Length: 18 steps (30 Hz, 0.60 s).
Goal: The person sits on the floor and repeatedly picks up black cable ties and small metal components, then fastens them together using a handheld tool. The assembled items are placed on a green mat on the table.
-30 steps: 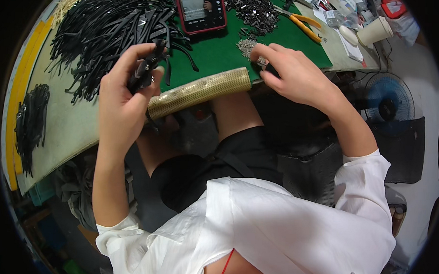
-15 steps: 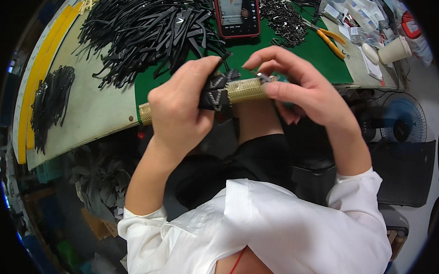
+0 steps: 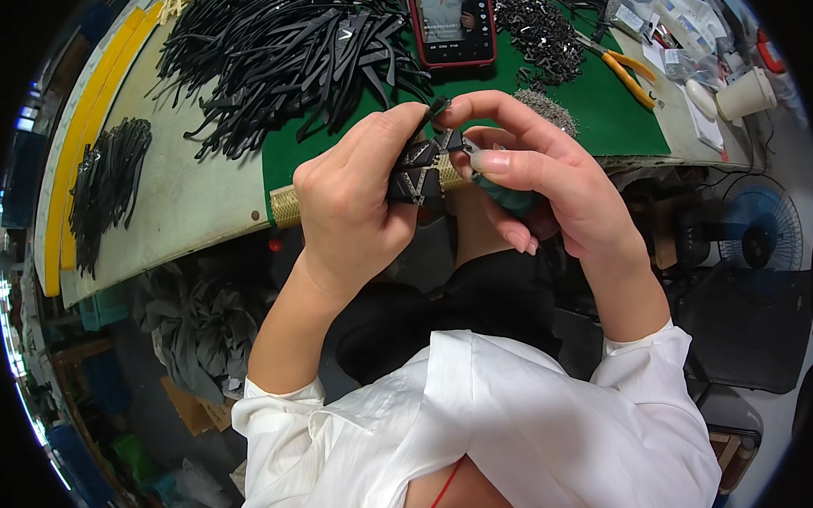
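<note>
My left hand (image 3: 355,185) is closed around a bundle of black strips, which look like eyeglass temples (image 3: 415,184), with silver zigzag trim on their ends. They are held above the table's near edge. Close against them on the right, my right hand (image 3: 552,174) curls around a dark green-handled tool (image 3: 513,197), and its kind is hidden by the fingers. The thumb and the tool's front end are at the temples' trimmed ends. The index fingertip reaches a black end sticking up from the bundle.
A large heap of black temples (image 3: 288,53) covers the back left, with a smaller bunch (image 3: 109,190) farther left. Behind my right hand lie tiny silver parts (image 3: 548,111), small black pieces (image 3: 548,44), orange-handled pliers (image 3: 628,75) and a phone (image 3: 449,54). A cup (image 3: 746,94) and fan (image 3: 755,221) are at right.
My right hand has moved left, bringing the tool up to the temples in my left hand. The view has shifted slightly, and the pile of tiny silver parts now shows.
</note>
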Tool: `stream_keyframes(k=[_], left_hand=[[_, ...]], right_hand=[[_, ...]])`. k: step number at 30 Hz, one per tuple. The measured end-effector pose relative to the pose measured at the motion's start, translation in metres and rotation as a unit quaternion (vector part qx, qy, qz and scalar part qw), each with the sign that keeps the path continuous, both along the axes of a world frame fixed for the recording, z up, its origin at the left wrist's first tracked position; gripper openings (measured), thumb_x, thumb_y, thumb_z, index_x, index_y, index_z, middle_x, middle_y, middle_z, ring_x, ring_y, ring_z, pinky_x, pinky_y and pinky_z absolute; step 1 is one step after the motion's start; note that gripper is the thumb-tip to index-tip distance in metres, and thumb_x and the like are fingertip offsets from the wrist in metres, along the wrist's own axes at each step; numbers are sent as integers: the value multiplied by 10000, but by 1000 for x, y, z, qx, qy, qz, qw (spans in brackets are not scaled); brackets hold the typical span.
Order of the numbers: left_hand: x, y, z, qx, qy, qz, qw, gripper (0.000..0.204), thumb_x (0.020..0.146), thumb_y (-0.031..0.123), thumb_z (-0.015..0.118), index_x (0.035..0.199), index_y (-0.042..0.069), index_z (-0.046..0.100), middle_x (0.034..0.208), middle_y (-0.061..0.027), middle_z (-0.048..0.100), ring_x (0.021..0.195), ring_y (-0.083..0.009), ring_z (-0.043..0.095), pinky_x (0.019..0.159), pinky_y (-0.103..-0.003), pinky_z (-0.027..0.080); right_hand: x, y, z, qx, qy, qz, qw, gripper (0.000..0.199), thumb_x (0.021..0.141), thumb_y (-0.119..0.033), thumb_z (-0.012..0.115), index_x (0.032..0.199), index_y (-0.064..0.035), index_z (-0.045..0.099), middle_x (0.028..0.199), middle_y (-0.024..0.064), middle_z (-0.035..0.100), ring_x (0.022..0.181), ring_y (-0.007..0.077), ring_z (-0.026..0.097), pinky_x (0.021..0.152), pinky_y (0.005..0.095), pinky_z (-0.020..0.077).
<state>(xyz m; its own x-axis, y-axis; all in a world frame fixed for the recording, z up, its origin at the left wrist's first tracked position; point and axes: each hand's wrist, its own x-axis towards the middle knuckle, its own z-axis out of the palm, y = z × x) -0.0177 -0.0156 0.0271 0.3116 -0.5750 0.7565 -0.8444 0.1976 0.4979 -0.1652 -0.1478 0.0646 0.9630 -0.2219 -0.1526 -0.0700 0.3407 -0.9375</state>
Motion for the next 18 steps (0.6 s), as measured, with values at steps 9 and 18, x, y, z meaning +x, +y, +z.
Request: stream_keyframes(k=[9,18], left_hand=[[3,2,-2,11,-76,17,997,436,602,-47,676,1035,3,643,801,-118,660,641,-282,652,546,-338,505],[7,-4,-4,120,-140,69,980,374,619,15,671,981,37,579,729,-86,610,614,-281,625,510,-366,469]], right_hand=[[1,12,-2,-29,11,-54,998,227,1032,-230,460,1206,-84,460,730,35,594,480,49,531,415,178,378],[15,20,-45,-604,-86,-210,764,464,879,-90,639,1264,1,397,743,174,634,608,373,638,555,426,491]])
